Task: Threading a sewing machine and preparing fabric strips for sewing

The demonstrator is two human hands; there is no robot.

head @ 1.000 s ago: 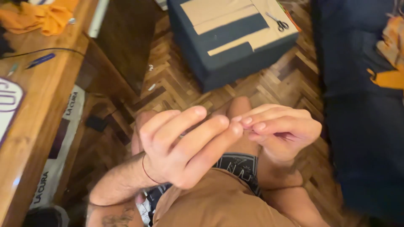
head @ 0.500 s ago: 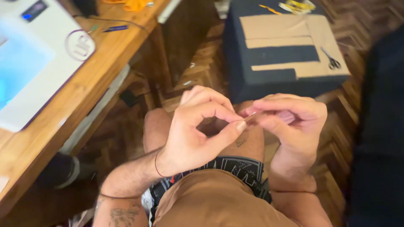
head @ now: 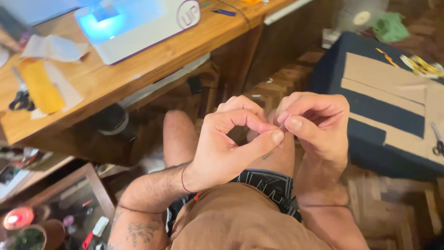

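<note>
Over the knees, hands [head: 273, 134] stay pinched (needle [head: 283, 122])

Warm dim indoor light, blue-white glare off the sewing machine [head: 134, 23], soft blur throughout, corners darker

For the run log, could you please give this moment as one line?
left hand: pinching at needle | right hand: pinching needle | hands over lap, fingertips together | sewing machine on wooden desk

White sewing machine [head: 138, 23], yellow cloth [head: 40, 87], navy ottoman [head: 370, 134], herringbone floor [head: 393, 203].
</note>
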